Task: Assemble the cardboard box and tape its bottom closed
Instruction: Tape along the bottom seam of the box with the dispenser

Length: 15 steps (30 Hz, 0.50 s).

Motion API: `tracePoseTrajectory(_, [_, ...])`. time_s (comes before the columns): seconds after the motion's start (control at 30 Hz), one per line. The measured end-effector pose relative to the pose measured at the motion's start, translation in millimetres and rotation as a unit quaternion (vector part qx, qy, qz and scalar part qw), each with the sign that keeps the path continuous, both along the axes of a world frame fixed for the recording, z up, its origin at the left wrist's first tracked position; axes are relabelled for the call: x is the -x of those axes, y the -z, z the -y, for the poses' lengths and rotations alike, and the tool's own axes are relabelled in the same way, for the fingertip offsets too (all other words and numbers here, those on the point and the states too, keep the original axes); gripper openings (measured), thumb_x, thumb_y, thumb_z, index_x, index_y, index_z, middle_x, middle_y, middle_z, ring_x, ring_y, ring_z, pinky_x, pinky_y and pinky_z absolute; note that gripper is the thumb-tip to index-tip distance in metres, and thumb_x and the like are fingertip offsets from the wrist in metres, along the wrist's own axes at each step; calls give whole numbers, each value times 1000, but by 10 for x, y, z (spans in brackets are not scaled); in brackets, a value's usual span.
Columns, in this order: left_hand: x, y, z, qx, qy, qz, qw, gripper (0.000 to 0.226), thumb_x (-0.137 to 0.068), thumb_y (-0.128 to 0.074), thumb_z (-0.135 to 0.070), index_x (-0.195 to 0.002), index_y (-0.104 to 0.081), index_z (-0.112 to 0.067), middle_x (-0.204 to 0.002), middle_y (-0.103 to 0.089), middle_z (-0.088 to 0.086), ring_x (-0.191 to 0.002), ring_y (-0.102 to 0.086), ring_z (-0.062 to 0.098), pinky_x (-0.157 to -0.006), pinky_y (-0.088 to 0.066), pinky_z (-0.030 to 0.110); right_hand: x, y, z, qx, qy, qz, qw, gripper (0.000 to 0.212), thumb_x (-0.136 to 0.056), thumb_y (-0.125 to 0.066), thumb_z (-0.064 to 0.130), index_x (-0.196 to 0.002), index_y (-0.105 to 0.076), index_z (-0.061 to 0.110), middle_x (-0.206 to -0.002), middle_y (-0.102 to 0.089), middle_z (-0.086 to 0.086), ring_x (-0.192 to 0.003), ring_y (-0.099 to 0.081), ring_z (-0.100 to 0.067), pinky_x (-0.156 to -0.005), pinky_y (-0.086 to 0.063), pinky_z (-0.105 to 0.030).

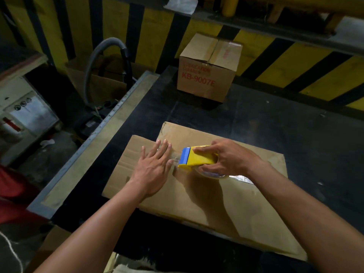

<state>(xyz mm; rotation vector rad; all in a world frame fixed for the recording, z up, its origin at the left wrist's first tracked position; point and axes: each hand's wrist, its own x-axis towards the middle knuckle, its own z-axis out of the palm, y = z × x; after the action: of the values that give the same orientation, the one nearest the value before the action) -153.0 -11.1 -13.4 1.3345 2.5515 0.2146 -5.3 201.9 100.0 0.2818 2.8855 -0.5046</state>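
As my right hand (230,157) grips the dispenser (201,158), my flat left hand (153,167) pins its tape (175,156) just left, along the box (187,200)

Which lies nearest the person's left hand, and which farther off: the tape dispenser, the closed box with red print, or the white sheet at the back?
From the left hand, head view:
1. the tape dispenser, just right of it, gripped by the right hand.
2. the closed box, farther back.
3. the white sheet, farthest, behind that box.
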Motion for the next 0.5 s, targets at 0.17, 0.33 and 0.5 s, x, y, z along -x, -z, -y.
tracePoseTrajectory(0.17, [8, -10, 30, -6, 7, -6, 1000, 59, -106, -1, -51, -158, 14, -28, -166, 23, -9, -150, 29, 12, -124, 14, 52, -97, -105, -123, -42, -9, 34, 999, 64, -80, -65, 65, -139, -46, 50, -96, -52, 4, -83, -50, -14, -59, -35, -21])
tracePoseTrajectory(0.33, [11, -8, 43, -9, 10, -8, 1000, 61, -104, 4, -54, -158, 14, -28, -166, 23, -9, -151, 27, 11, -124, 11, 54, -289, -79, -228, -39, 6, 58, 998, 64, -83, -61, 66, -141, -40, 53, -95, -49, 7, -83, -48, -13, -68, -47, -32])
tracePoseTrajectory(0.5, [-3, -56, 53, -7, 16, -5, 1000, 60, -105, 3, -53, -158, 14, -28, -165, 24, -9, -150, 29, 10, -124, 12, 55, -307, -96, -295, -27, 1, 53, 998, 65, -82, -61, 67, -141, -38, 54, -95, -47, 10, -82, -48, -13, -66, -45, -29])
